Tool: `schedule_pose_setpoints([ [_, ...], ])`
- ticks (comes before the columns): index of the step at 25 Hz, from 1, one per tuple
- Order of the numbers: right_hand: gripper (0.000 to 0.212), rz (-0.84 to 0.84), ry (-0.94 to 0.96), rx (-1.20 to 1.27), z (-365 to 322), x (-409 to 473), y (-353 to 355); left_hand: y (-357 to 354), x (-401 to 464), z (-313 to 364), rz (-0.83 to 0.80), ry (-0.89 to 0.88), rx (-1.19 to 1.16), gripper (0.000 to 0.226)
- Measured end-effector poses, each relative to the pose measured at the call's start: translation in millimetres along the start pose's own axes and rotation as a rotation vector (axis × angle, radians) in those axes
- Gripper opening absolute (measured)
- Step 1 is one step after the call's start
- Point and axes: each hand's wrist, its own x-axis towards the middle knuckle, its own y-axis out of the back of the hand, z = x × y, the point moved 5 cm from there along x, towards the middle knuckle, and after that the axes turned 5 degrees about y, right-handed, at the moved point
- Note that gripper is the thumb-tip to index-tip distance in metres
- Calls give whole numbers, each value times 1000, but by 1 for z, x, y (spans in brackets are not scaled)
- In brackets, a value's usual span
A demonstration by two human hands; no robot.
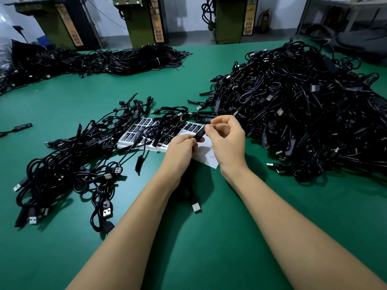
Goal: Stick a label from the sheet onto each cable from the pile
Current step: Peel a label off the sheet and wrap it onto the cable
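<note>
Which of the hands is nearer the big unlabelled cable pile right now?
Right. The right hand pinches the label just beside the big cable pile at its near-left edge; the left hand grips the cable piece farther from it, over the label sheet.

Above the green bench [209, 237], both hands meet over the label sheet [144, 130]. The left hand [181, 148] grips a small black cable block [200, 133], while the right hand [227, 139] pinches the block's upper end between thumb and forefinger (a printed black label faces up there). The cable's USB plug [196, 206] lies on the bench nearer the person than the sheet. Right of the sheet rises the large cable pile [303, 114]; left of it, and partly across it, lies a smaller heap of cables [69, 164]. Beyond the sheet, at the far edge, lie bundled cables [125, 59].
</note>
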Motion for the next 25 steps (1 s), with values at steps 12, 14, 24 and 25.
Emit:
schedule_pose_setpoints([
  [12, 17, -2, -56, 6, 7, 1, -2, 1, -4, 3, -19, 4, 52, 47],
  [14, 17, -1, -61, 0, 8, 1, -2, 0, -5, 3, -28, 1, 55, 46],
  [24, 16, -1, -70, -11, 9, 0, -2, -1, -5, 3, -24, -57, 39, 19],
  [25, 16, -5, -71, -7, 9, 0, -2, -1, -6, 5, -30, -63, 40, 18],
])
